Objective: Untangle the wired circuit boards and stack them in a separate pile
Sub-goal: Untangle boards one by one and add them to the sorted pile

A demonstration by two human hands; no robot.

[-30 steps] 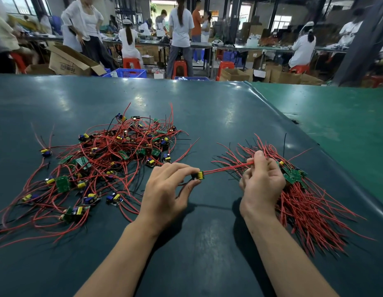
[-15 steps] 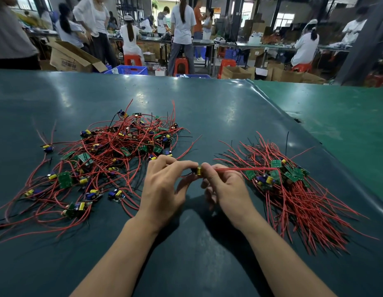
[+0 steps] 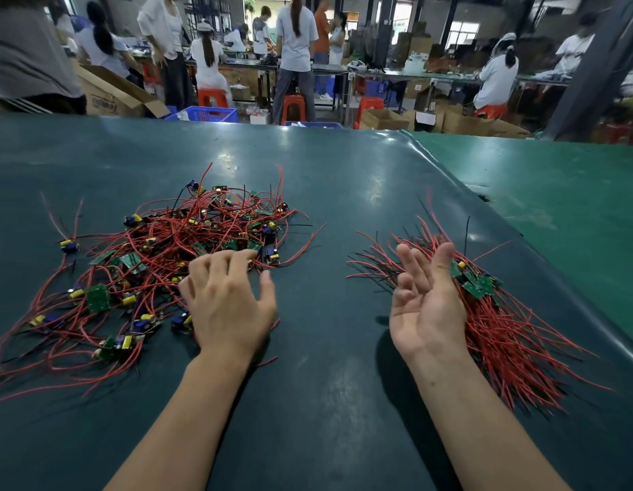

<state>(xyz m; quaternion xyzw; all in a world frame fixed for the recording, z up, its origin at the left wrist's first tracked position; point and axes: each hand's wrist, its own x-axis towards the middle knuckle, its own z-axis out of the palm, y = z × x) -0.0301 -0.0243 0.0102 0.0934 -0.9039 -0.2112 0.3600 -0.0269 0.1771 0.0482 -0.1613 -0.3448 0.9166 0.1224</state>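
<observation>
A dark green desk (image 3: 343, 214) carries everything. On its left sprawls the tangled heap of wired circuit boards (image 3: 159, 271); on its right lies the sorted pile (image 3: 499, 320), red wires fanned out. The left hand (image 3: 230, 306) rests palm down, fingers spread, on the heap's near edge. The right hand (image 3: 426, 303), palm up with relaxed fingers, holds nothing, beside the sorted pile.

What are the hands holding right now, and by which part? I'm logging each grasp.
Nothing is held. The left hand reaches, fingers spread, over the tangled pile of wired circuit boards; the right hand lies palm up, open, beside the sorted pile.
</observation>
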